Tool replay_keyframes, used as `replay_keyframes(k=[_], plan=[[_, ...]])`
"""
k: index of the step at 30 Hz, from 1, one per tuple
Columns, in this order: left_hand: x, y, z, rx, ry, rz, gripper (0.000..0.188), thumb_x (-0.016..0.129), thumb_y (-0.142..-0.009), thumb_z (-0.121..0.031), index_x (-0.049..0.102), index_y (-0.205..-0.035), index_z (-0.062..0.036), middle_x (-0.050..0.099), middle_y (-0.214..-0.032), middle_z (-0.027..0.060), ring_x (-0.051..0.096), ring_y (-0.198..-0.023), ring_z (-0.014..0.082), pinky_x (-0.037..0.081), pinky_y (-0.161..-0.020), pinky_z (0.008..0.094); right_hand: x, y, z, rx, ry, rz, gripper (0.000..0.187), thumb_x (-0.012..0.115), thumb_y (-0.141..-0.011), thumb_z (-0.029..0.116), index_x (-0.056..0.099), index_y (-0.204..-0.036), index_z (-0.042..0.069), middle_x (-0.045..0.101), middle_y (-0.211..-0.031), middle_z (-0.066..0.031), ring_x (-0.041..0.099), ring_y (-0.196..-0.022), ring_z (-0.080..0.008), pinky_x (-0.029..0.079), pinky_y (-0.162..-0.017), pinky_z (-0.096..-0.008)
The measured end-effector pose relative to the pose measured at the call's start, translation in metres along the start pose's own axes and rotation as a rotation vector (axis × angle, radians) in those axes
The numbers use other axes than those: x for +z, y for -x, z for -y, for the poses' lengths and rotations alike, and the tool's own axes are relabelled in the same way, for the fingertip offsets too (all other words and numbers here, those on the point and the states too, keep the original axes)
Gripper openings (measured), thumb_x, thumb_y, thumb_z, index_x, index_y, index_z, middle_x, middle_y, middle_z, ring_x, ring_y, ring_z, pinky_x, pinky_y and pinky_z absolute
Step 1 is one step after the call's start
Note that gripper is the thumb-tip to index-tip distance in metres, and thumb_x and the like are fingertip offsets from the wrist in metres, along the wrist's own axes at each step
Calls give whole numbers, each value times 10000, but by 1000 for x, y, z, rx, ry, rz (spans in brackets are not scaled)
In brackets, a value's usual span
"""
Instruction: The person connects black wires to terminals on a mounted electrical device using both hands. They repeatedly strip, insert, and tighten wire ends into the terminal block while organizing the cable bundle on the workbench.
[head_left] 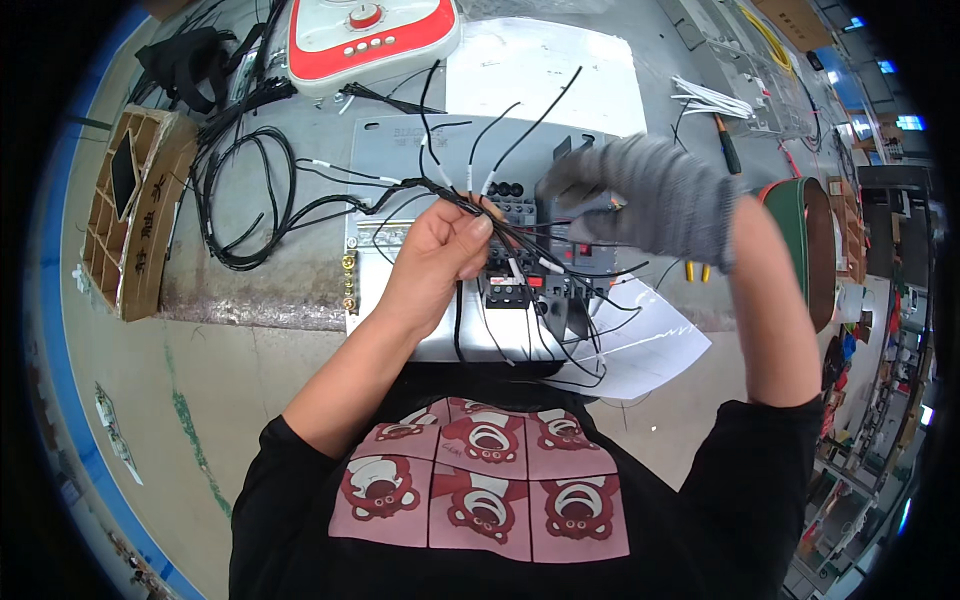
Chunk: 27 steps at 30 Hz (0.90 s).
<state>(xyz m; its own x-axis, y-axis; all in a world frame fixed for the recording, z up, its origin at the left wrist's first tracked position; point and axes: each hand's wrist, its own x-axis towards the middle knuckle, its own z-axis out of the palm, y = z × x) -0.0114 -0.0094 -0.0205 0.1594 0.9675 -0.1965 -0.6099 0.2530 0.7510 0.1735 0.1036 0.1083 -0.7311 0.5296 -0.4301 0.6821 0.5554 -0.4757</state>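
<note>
My bare left hand (440,250) is closed around a bundle of black wires (405,184), pinching it between thumb and fingers. From that grip the wire ends fan out up and to the right, several with white sleeves. Below the bundle, a row of dark electrical components (512,285) sits on a grey metal mounting plate (400,150). My right hand (645,195), in a grey knitted glove, hovers over the plate's right side, slightly blurred. Its thumb and fingers are apart, with nothing plainly held between them. The wires partly hide the components.
A red and white machine (375,45) with a knob stands at the back. Coiled black cable (245,200) lies left, beside a divided cardboard box (150,215). White paper (545,65), a screwdriver (727,148), white cable ties (712,98) and a green container (790,235) are around the plate.
</note>
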Motion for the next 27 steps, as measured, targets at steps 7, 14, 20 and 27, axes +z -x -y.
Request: replay_keyframes(k=[7, 14, 20, 27], plan=[[1, -2, -3, -13, -28, -7, 97, 547, -941, -130, 559, -948, -33, 475, -644, -30, 351, -540, 48, 292, -505, 210, 41, -13, 7, -94, -15, -234, 291, 660, -817, 186, 624, -1059, 27, 654, -880, -176, 642, -798, -321, 529, -716, -347], [1, -5, -6, -32, -103, -55, 140, 564, -928, -118, 489, -838, -41, 476, -640, -12, 336, -523, 48, 278, -481, 219, 41, -23, 5, -235, 275, -260, 173, 598, -833, 192, 661, -920, 57, 621, -839, -120, 607, -765, -293, 479, -728, -388], [1, -4, -8, -43, -128, -63, 137, 539, -936, -107, 472, -836, -41, 642, -790, 92, 345, -527, 43, 290, -481, 208, 35, -36, 4, -335, 460, -286, 195, 578, -833, 252, 669, -878, 85, 615, -840, -97, 586, -789, -278, 452, -738, -379], [9, -3, -5, -14, -43, -109, 89, 546, -936, -111, 531, -964, -27, 628, -779, 57, 358, -556, 44, 299, -504, 207, 39, -25, 0, -411, 366, -766, 169, 674, -716, 171, 675, -863, 88, 624, -869, -72, 584, -819, -287, 465, -745, -382]])
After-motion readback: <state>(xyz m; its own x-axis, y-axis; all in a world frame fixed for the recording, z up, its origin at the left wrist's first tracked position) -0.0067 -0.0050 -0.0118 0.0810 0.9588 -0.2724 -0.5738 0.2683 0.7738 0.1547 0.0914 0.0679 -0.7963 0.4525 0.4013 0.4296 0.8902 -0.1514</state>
